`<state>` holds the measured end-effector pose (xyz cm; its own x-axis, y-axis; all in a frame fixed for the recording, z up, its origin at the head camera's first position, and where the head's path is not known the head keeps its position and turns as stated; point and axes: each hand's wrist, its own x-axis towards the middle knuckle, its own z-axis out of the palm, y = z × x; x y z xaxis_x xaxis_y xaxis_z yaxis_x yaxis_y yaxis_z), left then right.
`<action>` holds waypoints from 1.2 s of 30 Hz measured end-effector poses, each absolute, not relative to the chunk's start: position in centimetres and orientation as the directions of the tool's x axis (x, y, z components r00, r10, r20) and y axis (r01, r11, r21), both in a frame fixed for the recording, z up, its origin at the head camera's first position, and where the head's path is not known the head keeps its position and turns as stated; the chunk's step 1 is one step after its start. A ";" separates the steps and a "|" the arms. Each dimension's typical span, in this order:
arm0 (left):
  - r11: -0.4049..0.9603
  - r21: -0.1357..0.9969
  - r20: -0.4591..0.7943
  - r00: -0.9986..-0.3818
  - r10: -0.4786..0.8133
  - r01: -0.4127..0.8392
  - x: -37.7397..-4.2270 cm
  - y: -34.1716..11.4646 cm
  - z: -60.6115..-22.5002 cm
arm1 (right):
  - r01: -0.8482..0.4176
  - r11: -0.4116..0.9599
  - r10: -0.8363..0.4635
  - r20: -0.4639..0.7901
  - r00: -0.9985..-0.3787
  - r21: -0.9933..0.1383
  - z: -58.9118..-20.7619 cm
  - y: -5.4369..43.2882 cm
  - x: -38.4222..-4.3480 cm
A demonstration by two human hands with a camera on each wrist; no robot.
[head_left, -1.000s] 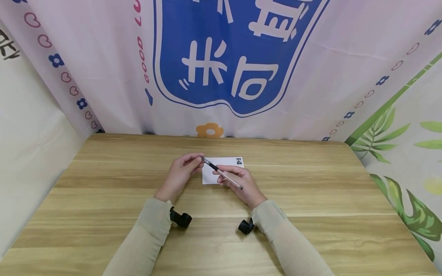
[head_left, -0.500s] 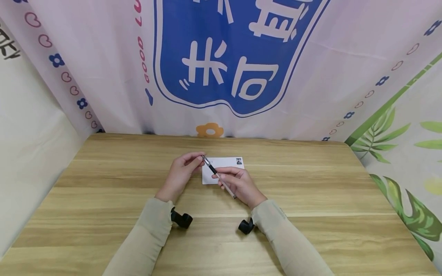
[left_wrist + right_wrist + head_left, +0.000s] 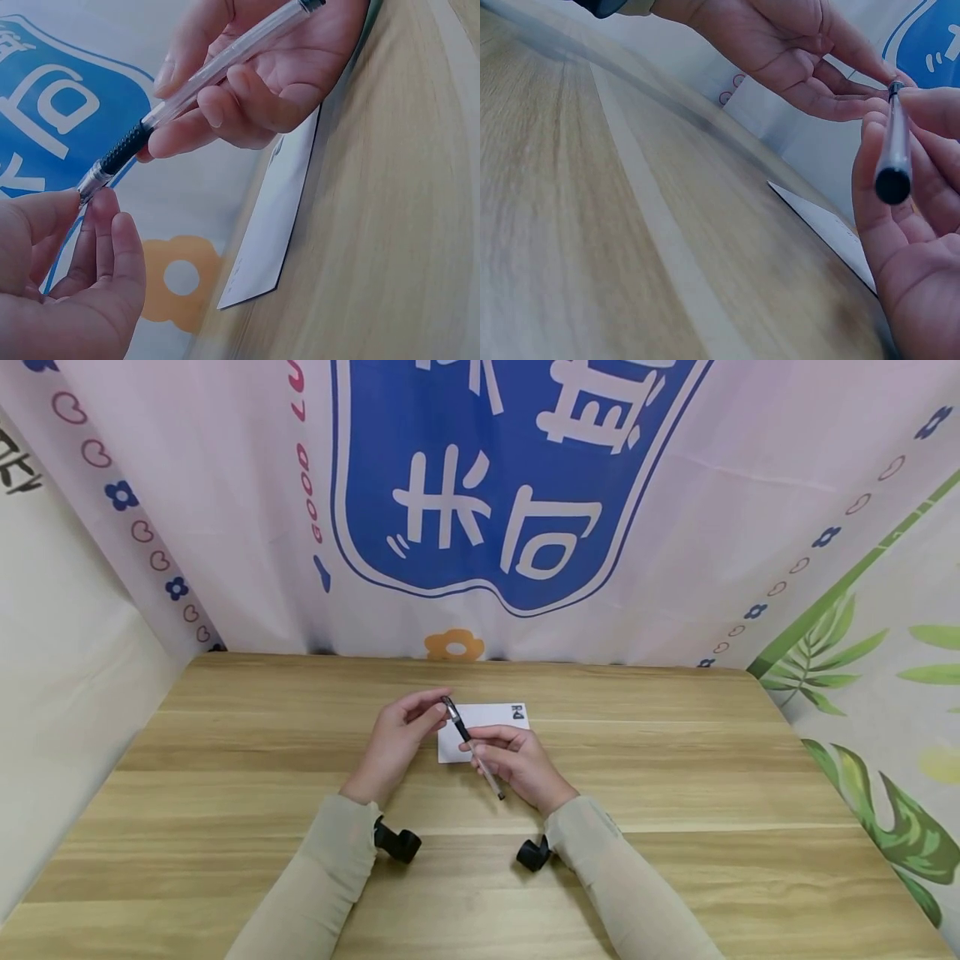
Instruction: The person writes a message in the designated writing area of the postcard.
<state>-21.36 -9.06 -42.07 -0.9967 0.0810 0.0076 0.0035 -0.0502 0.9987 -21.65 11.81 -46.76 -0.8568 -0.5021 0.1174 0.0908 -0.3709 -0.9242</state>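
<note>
A gel pen (image 3: 462, 729) with a clear barrel and black grip slants between both hands, held up over the table. My left hand (image 3: 396, 735) pinches its tip end between thumb and fingertips. The right hand (image 3: 522, 762) holds the clear barrel with thumb and fingers, behind the black rubber grip (image 3: 124, 148). In the right wrist view the pen's dark end plug (image 3: 892, 185) points toward the camera. Below the hands lies a white paper pad (image 3: 491, 716) with a small dark print in its far right corner; the right hand covers part of it.
The wood-grain table (image 3: 667, 760) runs back to a printed cloth (image 3: 262, 510) with a blue emblem. A black wrist camera (image 3: 400, 843) is strapped at the left cuff, another wrist camera (image 3: 533, 855) at the right. Leaf-patterned cloth (image 3: 885, 760) hangs on the right.
The pen's rear end has swung left and toward the body, so the pen stands steeper in the head view. Its tip, with the left fingers, has shifted slightly right.
</note>
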 end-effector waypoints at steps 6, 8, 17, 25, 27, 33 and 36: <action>-0.045 0.999 0.002 -0.997 0.073 -0.002 -21.2 -8.9 -41.9 | 0.072 -0.366 -0.477 0.121 -0.870 -0.928 -46.9 11.8 -21.7; -0.052 0.999 0.010 -0.997 0.072 0.006 -21.1 -8.9 -41.9 | 0.059 -0.371 -0.466 0.130 -0.875 -0.927 -46.9 11.8 -21.7; 0.002 1.000 0.014 -0.998 0.060 0.015 -21.5 -9.2 -42.4 | 0.031 -0.366 -0.392 0.124 -0.911 -0.930 -46.7 11.9 -21.7; -0.008 1.000 -0.030 -0.999 0.034 -0.030 -22.0 -9.8 -43.0 | -0.009 -0.383 -0.320 0.142 -0.937 -0.924 -46.5 11.9 -21.7; -0.003 0.999 -0.038 -0.999 0.038 -0.038 -22.1 -10.0 -43.2 | -0.018 -0.387 -0.305 0.147 -0.941 -0.922 -46.6 12.0 -21.8; 0.026 0.998 -0.060 -0.996 0.059 -0.059 -22.1 -10.4 -43.5 | -0.046 -0.393 -0.228 0.146 -0.963 -0.918 -46.7 12.1 -22.0; 0.038 0.997 -0.066 -0.996 0.066 -0.064 -22.2 -10.7 -43.7 | -0.073 -0.377 -0.169 0.146 -0.975 -0.923 -46.6 12.2 -22.2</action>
<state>-22.21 -10.72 -43.66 -0.9956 0.0656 -0.0664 -0.0640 0.0383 0.9972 -22.18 12.17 -46.64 -0.9748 -0.1688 0.1461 -0.0732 -0.3768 -0.9234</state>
